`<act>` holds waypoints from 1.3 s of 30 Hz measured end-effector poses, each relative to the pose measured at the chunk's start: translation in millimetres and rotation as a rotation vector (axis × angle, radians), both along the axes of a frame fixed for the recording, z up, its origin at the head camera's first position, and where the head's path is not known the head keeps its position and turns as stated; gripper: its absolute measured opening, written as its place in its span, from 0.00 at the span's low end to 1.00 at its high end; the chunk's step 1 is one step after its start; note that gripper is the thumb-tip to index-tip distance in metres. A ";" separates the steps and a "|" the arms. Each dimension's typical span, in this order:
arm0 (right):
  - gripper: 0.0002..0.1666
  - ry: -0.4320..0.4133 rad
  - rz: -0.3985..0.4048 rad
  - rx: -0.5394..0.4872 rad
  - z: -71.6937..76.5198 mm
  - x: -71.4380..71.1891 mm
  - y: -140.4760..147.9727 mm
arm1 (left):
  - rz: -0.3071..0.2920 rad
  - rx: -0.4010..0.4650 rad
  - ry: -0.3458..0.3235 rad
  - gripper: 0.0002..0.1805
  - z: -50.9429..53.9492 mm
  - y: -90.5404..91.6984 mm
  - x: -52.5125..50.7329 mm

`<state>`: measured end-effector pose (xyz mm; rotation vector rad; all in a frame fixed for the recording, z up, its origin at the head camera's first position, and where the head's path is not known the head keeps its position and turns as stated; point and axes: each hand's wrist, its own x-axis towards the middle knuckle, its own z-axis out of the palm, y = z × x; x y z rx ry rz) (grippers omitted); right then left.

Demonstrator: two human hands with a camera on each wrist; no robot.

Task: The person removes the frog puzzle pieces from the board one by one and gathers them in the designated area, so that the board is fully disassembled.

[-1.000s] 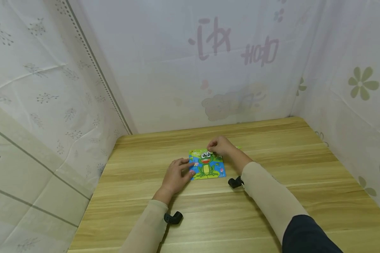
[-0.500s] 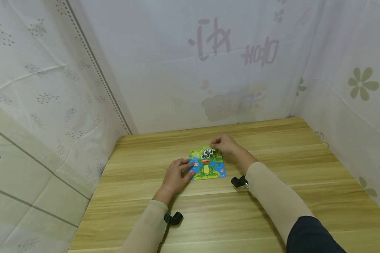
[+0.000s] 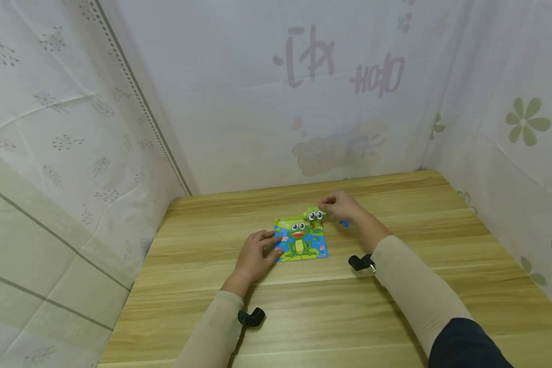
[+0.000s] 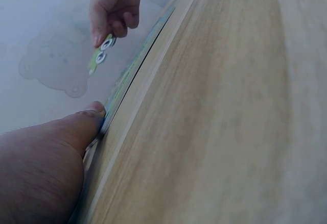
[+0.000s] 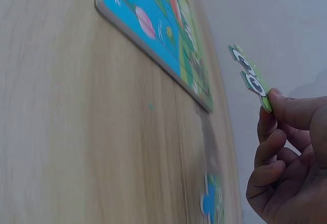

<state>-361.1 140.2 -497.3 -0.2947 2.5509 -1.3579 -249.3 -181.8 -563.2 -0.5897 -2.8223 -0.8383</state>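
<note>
A square frog picture board (image 3: 300, 247) lies flat on the table. The left hand (image 3: 256, 258) rests at its left edge, fingers spread, with the thumb and a fingertip on the board. Above the board's top right corner, the right hand (image 3: 342, 206) pinches a green puzzle piece (image 3: 315, 214) with two frog eyes between thumb and forefinger. In the right wrist view that eye piece (image 5: 250, 78) is tilted and clear of the board, the other fingers curled below. A frog with eyes is also printed on the board.
Another puzzle piece, blue and green (image 3: 344, 224), lies on the wooden table (image 3: 202, 245) right of the board, partly under the right hand; the right wrist view shows this loose piece (image 5: 210, 203) too. Patterned cloth (image 3: 239, 102) hangs behind and at both sides.
The right hand has moved right and slightly back with the eye piece, away from the printed frog's head. A blue piece on the table has come into view. The left hand has stayed in place.
</note>
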 end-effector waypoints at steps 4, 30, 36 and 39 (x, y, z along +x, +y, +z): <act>0.16 0.001 0.000 0.005 0.8 1.1 17.2 | 0.000 0.004 0.004 0.24 -0.4 0.3 -0.1; 0.20 -0.040 -0.074 0.060 -8.4 17.8 117.7 | 0.007 0.010 0.004 0.23 -0.1 0.8 0.3; 0.19 -0.011 -0.090 0.128 -12.5 18.0 131.6 | 0.008 0.005 0.011 0.23 -0.5 0.8 0.1; 0.18 0.007 -0.106 0.164 -13.1 18.1 136.5 | 0.009 0.006 0.010 0.23 -0.4 0.9 -0.1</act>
